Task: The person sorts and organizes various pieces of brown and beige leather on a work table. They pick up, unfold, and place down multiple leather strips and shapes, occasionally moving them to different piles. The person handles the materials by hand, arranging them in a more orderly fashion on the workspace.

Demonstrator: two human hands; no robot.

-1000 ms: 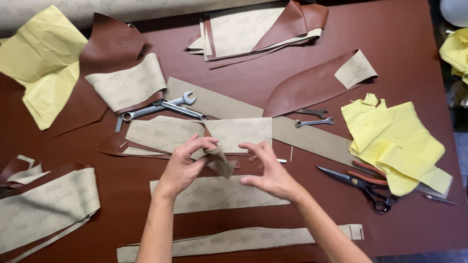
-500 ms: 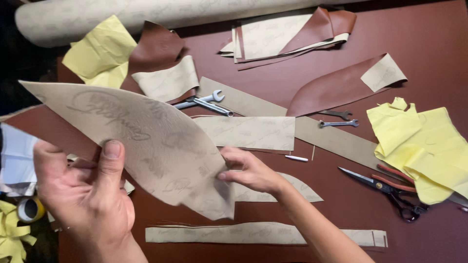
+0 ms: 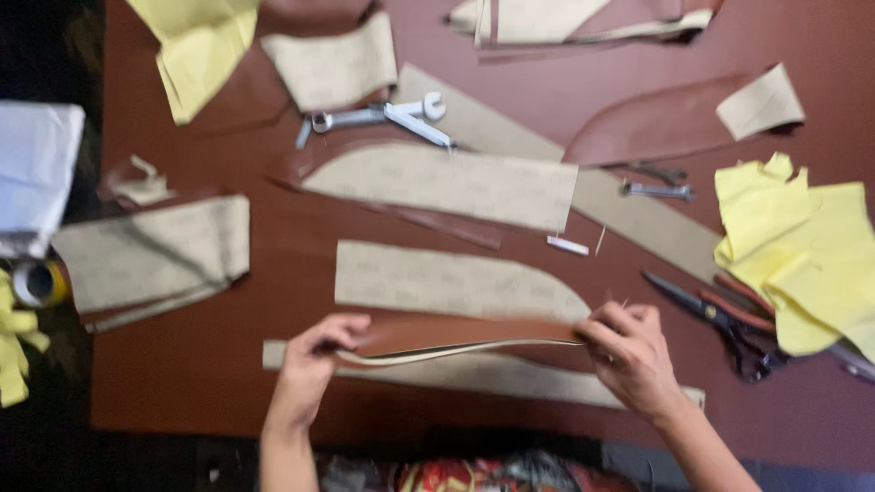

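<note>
My left hand (image 3: 314, 351) and my right hand (image 3: 627, 353) each pinch one end of a long brown leather piece (image 3: 456, 335) with a pale underside, held flat just above the table near its front edge. The brown face is up and the pale edge shows along the front. Under it lies a long beige strip (image 3: 510, 378). Just beyond it lies a beige curved pattern piece (image 3: 447, 281).
A bigger beige piece on brown leather (image 3: 456, 182) lies mid-table, with wrenches (image 3: 383, 114) behind it. Scissors (image 3: 720, 319) and yellow foam sheets (image 3: 802, 246) lie at the right. More beige pieces (image 3: 155, 260) lie left. A tape roll (image 3: 36, 282) sits off the left edge.
The large beige piece I held up in my left hand is gone from my hands. Both hands now hold a brown leather piece low over the front of the table.
</note>
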